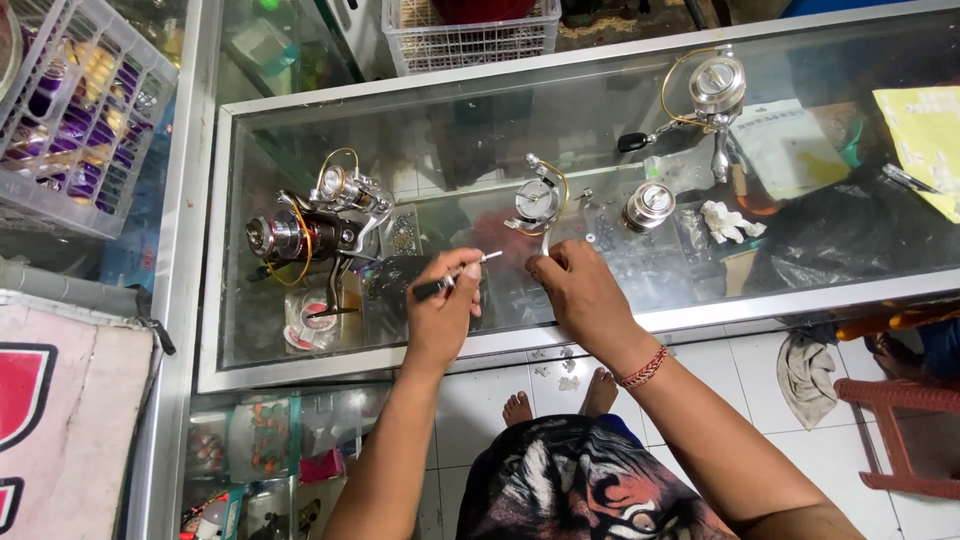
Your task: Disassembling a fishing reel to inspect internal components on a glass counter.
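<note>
Two hands [440,305] [580,295] over the desk [450,120]: my left fingers pinch a screwdriver [455,277], right fingers grip the reel [540,200]; it may slip.

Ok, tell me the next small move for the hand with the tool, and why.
Probably bring the tool tip across to the reel part. The left hand holds it pointed right, its tip short of the right hand, which pinches the part's stem upright on the glass counter. A gap separates the tip from the part.
</note>
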